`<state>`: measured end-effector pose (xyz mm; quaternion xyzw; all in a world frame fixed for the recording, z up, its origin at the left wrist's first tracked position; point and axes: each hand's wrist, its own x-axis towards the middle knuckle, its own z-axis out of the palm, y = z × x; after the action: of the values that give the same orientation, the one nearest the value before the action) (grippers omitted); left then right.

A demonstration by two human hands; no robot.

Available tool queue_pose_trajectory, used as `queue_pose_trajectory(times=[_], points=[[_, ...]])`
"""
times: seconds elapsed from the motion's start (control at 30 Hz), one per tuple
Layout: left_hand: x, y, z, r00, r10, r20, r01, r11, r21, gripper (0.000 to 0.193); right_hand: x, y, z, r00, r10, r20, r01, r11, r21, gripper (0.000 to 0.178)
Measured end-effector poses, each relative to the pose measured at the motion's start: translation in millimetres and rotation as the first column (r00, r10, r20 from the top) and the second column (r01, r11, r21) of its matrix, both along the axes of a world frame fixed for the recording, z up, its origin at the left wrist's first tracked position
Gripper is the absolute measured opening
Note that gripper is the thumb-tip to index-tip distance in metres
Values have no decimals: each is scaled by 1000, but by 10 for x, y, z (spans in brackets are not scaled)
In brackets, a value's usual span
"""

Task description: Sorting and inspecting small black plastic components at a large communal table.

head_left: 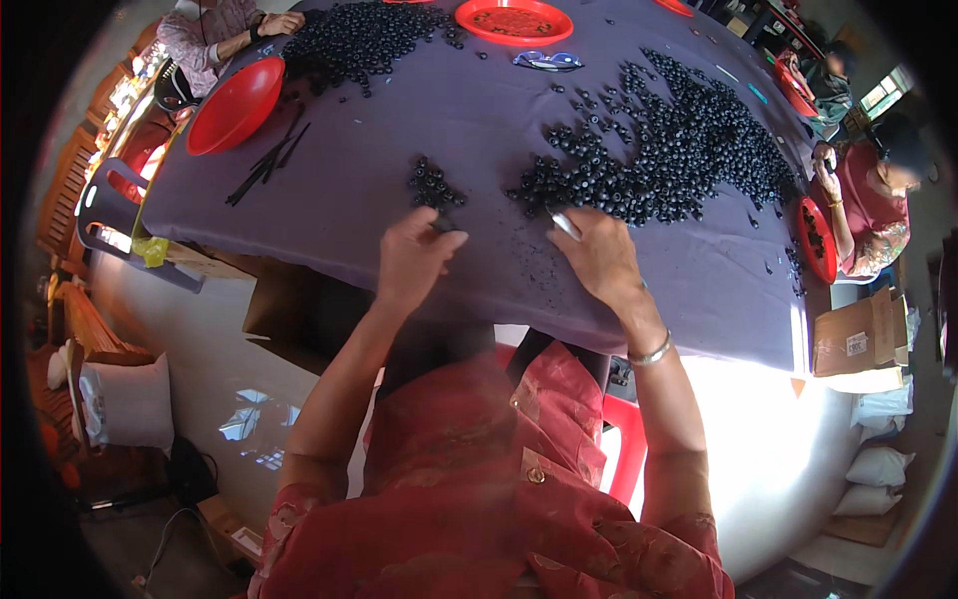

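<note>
Fingers of my left hand (411, 258) pinch a small black piece below the little cluster (433, 187), right hand (597, 255) grips a thin silvery tool (565, 225), so I'd go slow, one bead each time.

A brown cardboard box (860, 334) stands on the floor off the table's right near corner, flaps open, with a small white label (856, 344) on its side. Below it, white sacks (876, 467) lie stacked against the floor's right edge.

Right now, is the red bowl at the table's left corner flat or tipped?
Tipped. The red bowl leans on its rim at the table edge, its inside facing the table; nothing shows inside it.
</note>
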<state>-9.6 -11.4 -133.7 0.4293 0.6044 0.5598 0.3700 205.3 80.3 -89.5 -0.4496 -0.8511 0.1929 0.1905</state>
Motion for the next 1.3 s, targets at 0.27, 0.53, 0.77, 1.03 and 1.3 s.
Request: queue_pose_trajectory(times=[0.27, 0.53, 0.77, 1.03, 1.3], points=[[-278, 272, -121, 771, 316, -553, -197, 944, 265, 19, -435, 160, -238, 999, -37, -11, 38, 979, 200, 26], [218, -158, 99, 990, 38, 132, -47, 997, 68, 13, -147, -388, 68, 955, 109, -275, -112, 994, 2, 15], [491, -293, 139, 799, -314, 513, 342, 939, 42, 12, -111, -623, 116, 879, 228, -419, -251, 968, 2, 14], [419, -300, 120, 525, -355, 774, 440, 891, 110, 6, -41, -597, 74, 783, 283, -554, -376, 925, -60, 19], [407, -285, 103, 441, -452, 775, 478, 849, 224, 7, 5, -606, 161, 788, 294, -541, -384, 921, -59, 16]])
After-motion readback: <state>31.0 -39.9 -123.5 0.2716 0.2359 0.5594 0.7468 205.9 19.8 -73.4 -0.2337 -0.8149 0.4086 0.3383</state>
